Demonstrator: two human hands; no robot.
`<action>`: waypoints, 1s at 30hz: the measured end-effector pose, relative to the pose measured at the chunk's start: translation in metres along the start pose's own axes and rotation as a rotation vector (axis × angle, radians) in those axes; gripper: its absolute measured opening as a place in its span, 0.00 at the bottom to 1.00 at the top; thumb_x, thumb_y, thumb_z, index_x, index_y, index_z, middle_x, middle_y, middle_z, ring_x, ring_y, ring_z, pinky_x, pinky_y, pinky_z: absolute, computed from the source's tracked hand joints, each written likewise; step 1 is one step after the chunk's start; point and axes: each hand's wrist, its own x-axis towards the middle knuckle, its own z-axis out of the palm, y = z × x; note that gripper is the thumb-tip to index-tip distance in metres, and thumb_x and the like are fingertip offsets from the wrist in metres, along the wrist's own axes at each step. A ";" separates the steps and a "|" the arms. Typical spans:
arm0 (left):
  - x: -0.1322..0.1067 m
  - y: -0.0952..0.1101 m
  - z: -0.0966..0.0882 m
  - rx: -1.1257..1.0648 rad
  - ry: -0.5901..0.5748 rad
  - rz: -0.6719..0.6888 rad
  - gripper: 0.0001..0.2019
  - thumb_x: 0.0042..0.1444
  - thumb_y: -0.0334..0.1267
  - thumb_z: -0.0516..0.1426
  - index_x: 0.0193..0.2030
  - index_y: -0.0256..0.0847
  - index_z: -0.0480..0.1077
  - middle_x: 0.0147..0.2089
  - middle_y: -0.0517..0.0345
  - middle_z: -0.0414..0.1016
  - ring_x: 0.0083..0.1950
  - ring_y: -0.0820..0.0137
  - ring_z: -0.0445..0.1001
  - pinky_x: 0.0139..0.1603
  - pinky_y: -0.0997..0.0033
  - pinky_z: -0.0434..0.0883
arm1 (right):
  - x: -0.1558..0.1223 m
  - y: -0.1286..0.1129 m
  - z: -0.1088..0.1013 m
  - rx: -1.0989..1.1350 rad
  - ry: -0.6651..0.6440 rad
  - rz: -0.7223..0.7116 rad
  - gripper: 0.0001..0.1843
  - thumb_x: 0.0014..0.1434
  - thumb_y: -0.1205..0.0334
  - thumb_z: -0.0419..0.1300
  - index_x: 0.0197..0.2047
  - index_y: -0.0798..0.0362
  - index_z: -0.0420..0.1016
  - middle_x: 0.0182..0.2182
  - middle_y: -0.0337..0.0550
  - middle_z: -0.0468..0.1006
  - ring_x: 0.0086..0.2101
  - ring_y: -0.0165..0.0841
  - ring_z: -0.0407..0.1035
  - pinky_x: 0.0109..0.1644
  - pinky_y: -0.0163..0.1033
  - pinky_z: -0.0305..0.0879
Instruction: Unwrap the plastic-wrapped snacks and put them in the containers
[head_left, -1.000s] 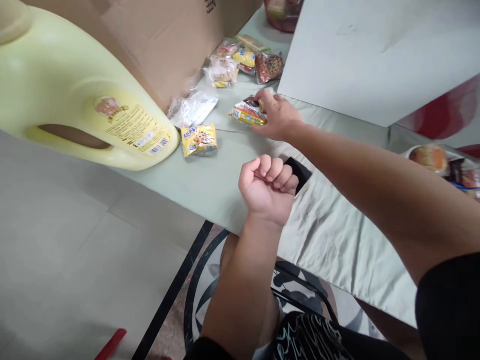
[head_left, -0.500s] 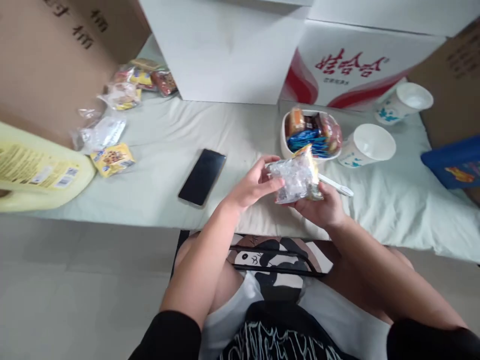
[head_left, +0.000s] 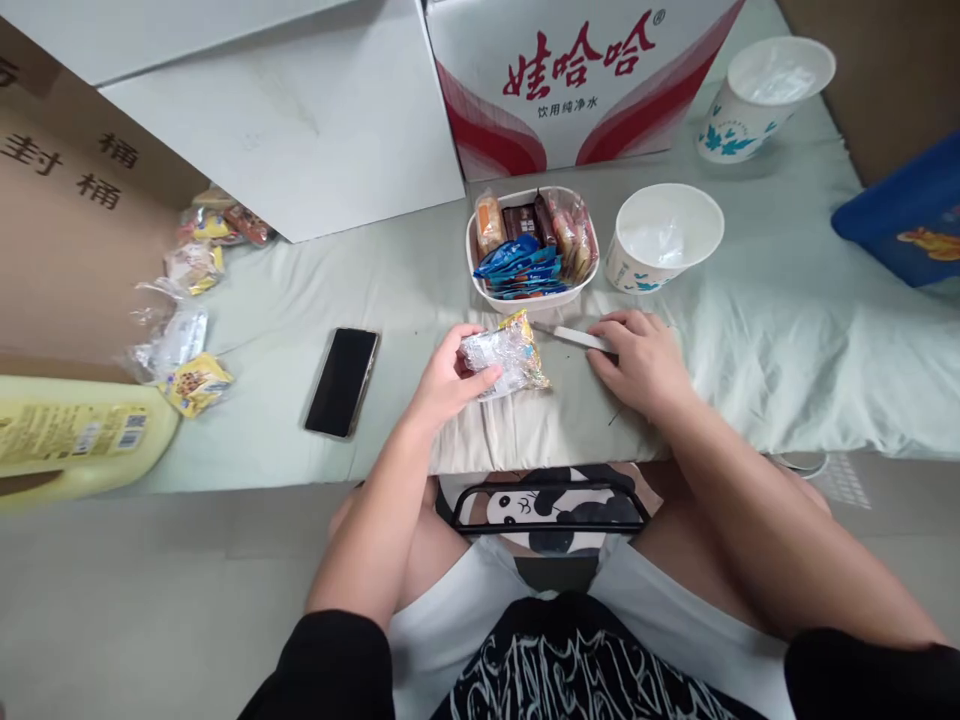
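My left hand (head_left: 444, 382) is closed around a clear and yellow plastic snack packet (head_left: 510, 358), held just above the cloth with the thumb across its front. My right hand (head_left: 643, 362) is down on the cloth, its thumb and fingers around the white handle of a small knife (head_left: 574, 335). The thin grey blade points left, towards the bowl, and the handle's far end is hidden under the hand. Just behind both hands stands a white bowl (head_left: 478, 283) filled with blue sachets (head_left: 525, 268) and wrapped snacks (head_left: 574, 235).
Right of the bowl stand two paper cups (head_left: 626, 245) (head_left: 720, 120) with clear plastic inside. A phone (head_left: 342, 382) lies left of my hands. Wrapped snacks (head_left: 196, 384), a yellow jug (head_left: 82, 435) and cartons (head_left: 300, 130) line the left and back. A blue container (head_left: 907, 215) stands right.
My right hand has let go of the packet and moved right, down onto the knife. My left hand keeps the packet, now lower. The view has shifted to the right.
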 end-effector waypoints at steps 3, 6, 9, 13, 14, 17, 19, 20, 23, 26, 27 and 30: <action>0.003 -0.002 -0.001 0.012 -0.015 0.010 0.33 0.45 0.48 0.73 0.56 0.46 0.67 0.44 0.57 0.74 0.40 0.69 0.74 0.40 0.71 0.72 | -0.002 0.000 -0.004 0.025 0.004 0.001 0.14 0.66 0.58 0.54 0.45 0.52 0.80 0.42 0.55 0.81 0.45 0.48 0.74 0.53 0.54 0.69; 0.006 -0.006 -0.002 0.015 -0.026 0.054 0.33 0.45 0.48 0.73 0.56 0.46 0.66 0.45 0.57 0.75 0.39 0.70 0.75 0.39 0.72 0.72 | -0.005 -0.008 -0.018 0.119 0.007 0.101 0.13 0.66 0.58 0.55 0.47 0.51 0.78 0.37 0.51 0.82 0.38 0.44 0.74 0.44 0.48 0.69; 0.008 -0.014 -0.002 0.009 -0.014 0.131 0.33 0.46 0.51 0.73 0.54 0.45 0.66 0.44 0.57 0.75 0.40 0.69 0.76 0.38 0.72 0.72 | -0.009 -0.022 -0.030 0.356 -0.057 0.229 0.12 0.67 0.55 0.55 0.45 0.51 0.76 0.30 0.45 0.81 0.29 0.36 0.72 0.36 0.41 0.66; 0.008 -0.023 0.002 0.020 0.044 0.201 0.32 0.48 0.54 0.73 0.53 0.45 0.64 0.45 0.57 0.75 0.42 0.69 0.78 0.39 0.72 0.74 | -0.014 -0.046 -0.029 0.680 -0.260 0.232 0.15 0.71 0.52 0.51 0.40 0.51 0.73 0.28 0.42 0.81 0.25 0.32 0.73 0.32 0.37 0.67; 0.007 -0.024 0.003 0.029 0.048 0.209 0.32 0.48 0.54 0.73 0.53 0.45 0.64 0.45 0.58 0.75 0.42 0.69 0.78 0.39 0.72 0.75 | -0.015 -0.052 -0.026 0.705 -0.308 0.194 0.15 0.71 0.52 0.51 0.41 0.52 0.74 0.29 0.42 0.81 0.25 0.31 0.73 0.32 0.36 0.67; 0.004 -0.025 0.005 0.049 0.043 0.246 0.32 0.48 0.55 0.73 0.53 0.46 0.64 0.45 0.58 0.75 0.41 0.69 0.78 0.39 0.71 0.75 | -0.016 -0.063 -0.019 0.642 -0.339 0.081 0.15 0.70 0.54 0.52 0.46 0.53 0.77 0.28 0.41 0.81 0.25 0.31 0.73 0.33 0.36 0.66; 0.003 -0.026 0.006 0.045 0.050 0.283 0.32 0.47 0.55 0.73 0.52 0.46 0.65 0.46 0.57 0.75 0.42 0.70 0.78 0.40 0.71 0.76 | -0.015 -0.066 -0.016 0.569 -0.294 0.051 0.16 0.70 0.55 0.53 0.48 0.53 0.79 0.28 0.42 0.82 0.26 0.32 0.73 0.34 0.36 0.65; 0.002 -0.026 0.007 0.036 0.063 0.302 0.32 0.47 0.55 0.74 0.51 0.45 0.65 0.47 0.57 0.74 0.42 0.70 0.78 0.40 0.72 0.76 | -0.015 -0.067 -0.015 0.549 -0.280 0.043 0.17 0.70 0.56 0.53 0.48 0.53 0.80 0.29 0.43 0.82 0.26 0.32 0.73 0.34 0.36 0.65; 0.003 -0.025 0.006 -0.016 0.128 0.337 0.32 0.45 0.54 0.75 0.50 0.46 0.66 0.45 0.58 0.73 0.40 0.72 0.76 0.38 0.74 0.75 | -0.014 -0.067 -0.014 0.527 -0.281 0.011 0.18 0.70 0.57 0.52 0.46 0.52 0.83 0.29 0.43 0.82 0.26 0.31 0.73 0.34 0.36 0.64; 0.005 -0.022 0.001 -0.137 0.210 0.335 0.34 0.42 0.54 0.76 0.49 0.48 0.65 0.43 0.61 0.71 0.38 0.74 0.75 0.38 0.75 0.75 | -0.014 -0.065 -0.016 0.504 -0.292 -0.004 0.19 0.69 0.56 0.52 0.45 0.52 0.84 0.27 0.42 0.81 0.25 0.30 0.70 0.33 0.35 0.62; 0.005 -0.021 -0.002 -0.185 0.235 0.324 0.35 0.42 0.54 0.76 0.50 0.48 0.64 0.44 0.61 0.71 0.39 0.74 0.75 0.38 0.75 0.75 | -0.014 -0.064 -0.018 0.493 -0.301 -0.001 0.19 0.69 0.56 0.52 0.44 0.52 0.84 0.26 0.42 0.80 0.25 0.30 0.68 0.33 0.35 0.61; 0.006 -0.015 -0.011 -0.296 0.305 0.276 0.36 0.40 0.53 0.77 0.49 0.50 0.63 0.46 0.59 0.72 0.39 0.73 0.76 0.35 0.75 0.74 | -0.012 -0.055 -0.025 0.449 -0.346 0.017 0.21 0.69 0.54 0.51 0.41 0.53 0.84 0.24 0.41 0.78 0.24 0.30 0.66 0.31 0.36 0.60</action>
